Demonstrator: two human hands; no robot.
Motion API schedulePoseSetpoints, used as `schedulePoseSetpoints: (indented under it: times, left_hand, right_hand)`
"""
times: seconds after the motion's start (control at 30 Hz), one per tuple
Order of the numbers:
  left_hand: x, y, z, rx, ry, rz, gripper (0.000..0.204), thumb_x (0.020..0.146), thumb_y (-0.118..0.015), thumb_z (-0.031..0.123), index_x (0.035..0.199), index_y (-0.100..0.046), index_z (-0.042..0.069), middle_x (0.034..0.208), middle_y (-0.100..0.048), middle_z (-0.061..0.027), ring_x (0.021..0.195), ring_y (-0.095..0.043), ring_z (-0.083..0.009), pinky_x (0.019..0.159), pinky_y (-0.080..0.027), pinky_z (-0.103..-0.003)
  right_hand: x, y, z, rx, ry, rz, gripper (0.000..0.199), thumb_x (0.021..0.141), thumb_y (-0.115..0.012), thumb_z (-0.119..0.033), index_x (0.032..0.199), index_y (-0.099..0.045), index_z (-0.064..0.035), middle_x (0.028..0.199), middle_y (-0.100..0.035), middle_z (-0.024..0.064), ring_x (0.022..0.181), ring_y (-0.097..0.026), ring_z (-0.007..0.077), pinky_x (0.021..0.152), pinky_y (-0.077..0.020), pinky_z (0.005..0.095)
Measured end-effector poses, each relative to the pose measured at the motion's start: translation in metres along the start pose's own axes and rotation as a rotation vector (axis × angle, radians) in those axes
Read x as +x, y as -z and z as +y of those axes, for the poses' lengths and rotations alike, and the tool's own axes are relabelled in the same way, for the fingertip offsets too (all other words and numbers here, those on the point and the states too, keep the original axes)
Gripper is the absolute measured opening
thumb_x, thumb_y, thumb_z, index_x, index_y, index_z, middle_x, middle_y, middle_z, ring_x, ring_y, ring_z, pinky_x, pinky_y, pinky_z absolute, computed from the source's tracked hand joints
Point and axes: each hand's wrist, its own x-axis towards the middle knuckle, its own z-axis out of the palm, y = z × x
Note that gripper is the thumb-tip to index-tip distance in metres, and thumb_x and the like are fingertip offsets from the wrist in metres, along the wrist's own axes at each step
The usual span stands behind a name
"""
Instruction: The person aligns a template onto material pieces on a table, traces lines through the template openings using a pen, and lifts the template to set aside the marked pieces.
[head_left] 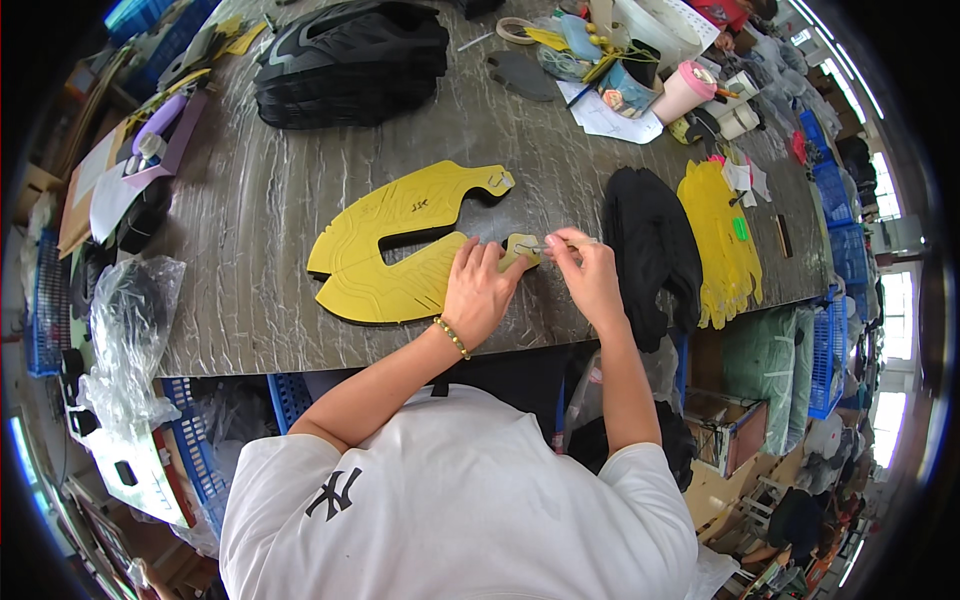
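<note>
Pinched in the right hand, a thin tool meets the tab of a yellow pattern lying flat on the worktop; that grip is clenched on the tool. Left hand presses the pattern down, palm flat, grasping nothing. Steady pressure beside the tool tip should keep the tab from shifting. Counted: one pattern in hand, one yellow stack, one black pile, two hands.

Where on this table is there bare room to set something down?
Bare table lies left of the yellow template, below the black stack. Another patch lies between template and black fabric pile, above both hands. The far right end is crowded.
</note>
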Motion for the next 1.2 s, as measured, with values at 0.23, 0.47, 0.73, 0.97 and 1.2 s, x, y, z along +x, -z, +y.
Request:
schedulePoseSetpoints:
  times: [0.23,0.47,0.73,0.97,1.2]
  left_hand:
    - [0.000,-0.002,0.000,0.006,-0.002,0.010,0.026,0.082,-0.065,0.014,0.108,-0.066,0.016,0.092,-0.056,-0.0076,0.091,-0.057,-0.0249,0.101,-0.041,-0.044]
    - [0.002,-0.001,0.001,-0.005,0.006,0.008,0.026,0.082,-0.065,0.014,0.108,-0.066,0.016,0.091,-0.056,-0.0071,0.091,-0.057,-0.0249,0.100,-0.040,-0.044]
    - [0.019,0.035,-0.015,-0.086,0.059,0.042,0.040,0.083,-0.067,0.029,0.119,-0.060,0.013,0.110,-0.053,-0.0152,0.112,-0.050,-0.0296,0.107,-0.028,-0.053]
    - [0.020,0.065,-0.134,0.131,0.428,-0.040,0.082,0.071,-0.071,0.060,0.132,-0.051,0.009,0.129,-0.049,-0.0184,0.127,-0.041,-0.0328,0.112,-0.017,-0.058]
    - [0.018,0.068,-0.130,0.061,0.434,-0.144,0.076,0.068,-0.076,0.055,0.128,-0.054,0.013,0.132,-0.050,-0.0139,0.131,-0.039,-0.0312,0.112,-0.017,-0.059]
  right_hand:
    - [-0.006,0.001,0.003,-0.066,0.010,0.038,0.022,0.094,-0.059,-0.012,0.094,-0.064,0.0094,0.081,-0.069,0.0140,0.077,-0.071,0.0188,0.067,-0.0539,0.0280]
    - [-0.009,0.008,-0.003,-0.113,0.022,0.015,0.022,0.093,-0.059,-0.012,0.093,-0.064,0.0093,0.082,-0.068,0.0152,0.076,-0.070,0.0182,0.068,-0.0519,0.0273]
    - [-0.001,0.015,-0.022,-0.124,0.089,0.244,0.020,0.097,-0.054,-0.012,0.093,-0.063,0.0044,0.083,-0.067,0.0104,0.075,-0.064,0.0147,0.066,-0.0472,0.0264]
    - [0.007,0.020,-0.025,-0.094,0.164,0.261,0.023,0.100,-0.046,-0.012,0.092,-0.059,0.0039,0.095,-0.065,0.0152,0.089,-0.063,0.0269,0.081,-0.0473,0.0331]
    - [0.020,0.013,-0.033,-0.107,0.151,0.208,0.026,0.101,-0.042,-0.015,0.096,-0.060,0.0040,0.093,-0.065,0.0167,0.088,-0.064,0.0296,0.081,-0.0475,0.0333]
